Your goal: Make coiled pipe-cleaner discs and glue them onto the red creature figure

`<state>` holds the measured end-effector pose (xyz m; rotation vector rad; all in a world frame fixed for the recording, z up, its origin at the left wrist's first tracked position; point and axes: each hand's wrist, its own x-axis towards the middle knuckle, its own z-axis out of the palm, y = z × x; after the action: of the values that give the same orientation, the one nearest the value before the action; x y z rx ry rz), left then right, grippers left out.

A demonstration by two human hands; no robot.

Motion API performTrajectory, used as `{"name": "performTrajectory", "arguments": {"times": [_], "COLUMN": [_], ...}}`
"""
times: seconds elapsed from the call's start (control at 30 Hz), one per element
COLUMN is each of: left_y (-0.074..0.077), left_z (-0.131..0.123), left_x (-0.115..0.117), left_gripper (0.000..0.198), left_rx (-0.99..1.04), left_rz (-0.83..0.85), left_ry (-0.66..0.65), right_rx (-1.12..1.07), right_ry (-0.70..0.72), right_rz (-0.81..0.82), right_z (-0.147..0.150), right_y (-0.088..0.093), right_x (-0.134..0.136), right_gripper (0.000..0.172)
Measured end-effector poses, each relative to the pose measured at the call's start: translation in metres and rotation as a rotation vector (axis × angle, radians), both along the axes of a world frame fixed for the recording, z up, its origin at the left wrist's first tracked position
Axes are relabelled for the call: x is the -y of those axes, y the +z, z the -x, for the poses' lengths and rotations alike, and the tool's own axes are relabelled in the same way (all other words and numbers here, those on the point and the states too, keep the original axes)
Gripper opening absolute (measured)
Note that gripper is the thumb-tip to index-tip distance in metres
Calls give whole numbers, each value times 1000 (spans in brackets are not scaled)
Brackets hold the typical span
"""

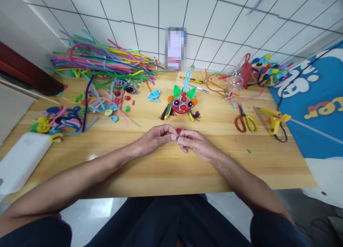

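My left hand (161,135) and my right hand (194,142) meet over the front middle of the table, fingertips almost touching. Thumb and forefinger of each are pinched together on a tiny blue piece (177,137), mostly covered by the fingers; its kind is too small to make out. A small dark pink disc (178,130) shows just behind the fingertips. Beyond the hands sits a colourful animal-head ornament (183,103) with green ears, big eyes, red round pieces, dark tassels and a light blue loop on top.
Bundled pipe cleaners (102,63) and coiled pieces (64,120) fill the left side, near a white power bank (25,161). A phone (175,49) leans on the tiled wall. Scissors (243,120), a yellow glue gun (274,119) and clear plastic balls (235,79) are at the right.
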<state>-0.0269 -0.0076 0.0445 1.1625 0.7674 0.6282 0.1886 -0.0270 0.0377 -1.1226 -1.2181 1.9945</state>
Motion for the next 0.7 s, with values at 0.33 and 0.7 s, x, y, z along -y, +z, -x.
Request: {"name": "performTrajectory", "arguments": {"times": [0.33,0.7], "left_y": [-11,-8], "left_z": [-15,-12], "left_x": [17,15], "left_gripper": [40,37], "left_rx": [106,78], "left_rz": [144,106], "left_ry": [152,167], "right_rx": [-25,-32], "right_ry": [-74,-48], "right_rz": [-16,-28], "right_z": [5,5], "right_y": [-2,-4], "right_x": [2,1], "right_gripper": [32,33]}}
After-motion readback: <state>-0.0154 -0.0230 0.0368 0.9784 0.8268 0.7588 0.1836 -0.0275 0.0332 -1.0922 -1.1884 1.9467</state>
